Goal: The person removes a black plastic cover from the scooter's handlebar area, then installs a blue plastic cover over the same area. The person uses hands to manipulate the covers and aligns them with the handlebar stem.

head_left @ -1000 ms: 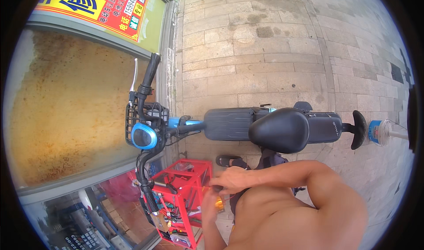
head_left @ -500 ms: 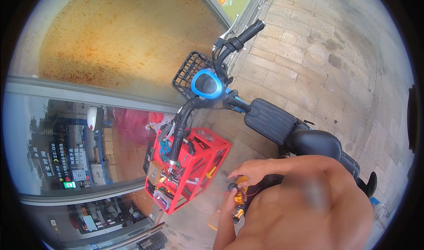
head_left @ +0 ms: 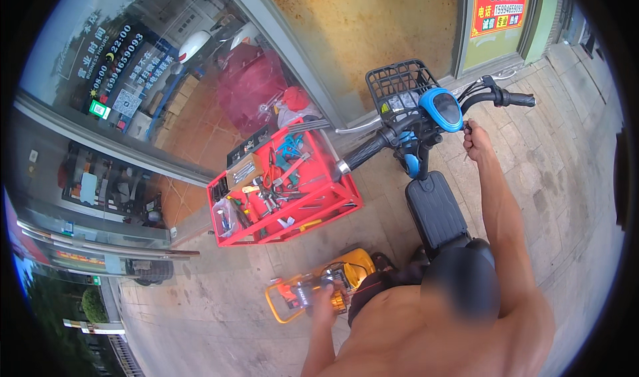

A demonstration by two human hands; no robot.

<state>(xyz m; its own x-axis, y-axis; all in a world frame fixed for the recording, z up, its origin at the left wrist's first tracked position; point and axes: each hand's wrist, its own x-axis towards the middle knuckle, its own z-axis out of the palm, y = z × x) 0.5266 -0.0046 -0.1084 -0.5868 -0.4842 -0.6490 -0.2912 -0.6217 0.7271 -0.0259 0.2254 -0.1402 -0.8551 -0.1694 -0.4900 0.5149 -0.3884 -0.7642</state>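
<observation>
My right hand (head_left: 475,143) is stretched out to the electric scooter (head_left: 436,210), beside its blue-rimmed dashboard (head_left: 442,109). Its fingers are closed on something small and dark just below the handlebar, too small to name. Low in front of my body, my left hand (head_left: 323,300) is smeared by motion over a yellow-framed machine (head_left: 359,265) with orange and dark parts. Whether the left fingers grip anything is not clear.
A red tool cart (head_left: 286,235) holds pliers, wrenches and several other tools, close to the scooter's left handlebar grip (head_left: 366,152). A black wire basket (head_left: 403,87) sits at the scooter's front. Glass shop doors (head_left: 126,144) stand to the left.
Both hands were together by my lap around a dark round part and something yellow. My right hand has moved up to the scooter; my left stays low. The view has turned, exposing the yellow-framed machine.
</observation>
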